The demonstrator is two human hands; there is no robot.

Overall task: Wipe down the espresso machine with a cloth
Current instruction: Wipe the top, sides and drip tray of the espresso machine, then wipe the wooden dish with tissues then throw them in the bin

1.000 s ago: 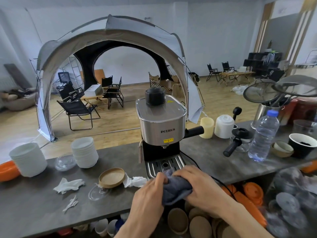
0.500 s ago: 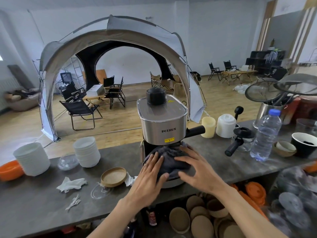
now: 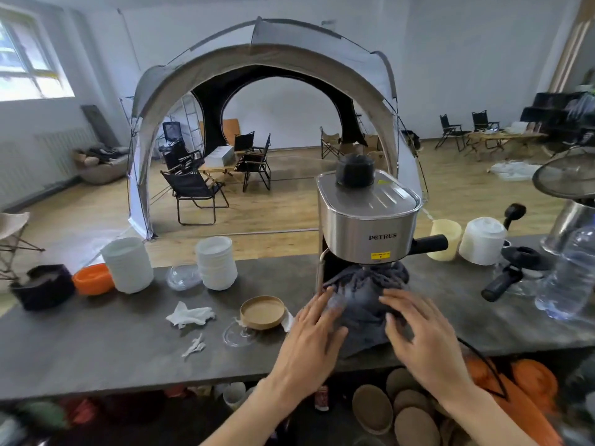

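The steel espresso machine (image 3: pixel 367 226) with a black cap on top stands on the grey counter (image 3: pixel 112 342), right of centre. A dark grey cloth (image 3: pixel 363 297) is spread over its drip tray and lower front, hiding them. My left hand (image 3: pixel 314 329) lies flat on the cloth's left side, fingers spread. My right hand (image 3: pixel 418 326) presses on the cloth's right side, fingers apart too. Neither hand is closed around the cloth.
A wooden lid (image 3: pixel 262 312), a clear lid (image 3: pixel 238 333) and crumpled tissues (image 3: pixel 190 315) lie left of the machine. White bowl stacks (image 3: pixel 215 262) and an orange bowl (image 3: pixel 93 278) stand further left. A portafilter (image 3: pixel 508 278), white cup (image 3: pixel 483 239) and water bottle (image 3: pixel 566 278) stand to the right.
The cloth went from bunched in both hands at the counter's edge to spread over the machine's drip tray. Both hands opened flat on it, and my view shifted left.
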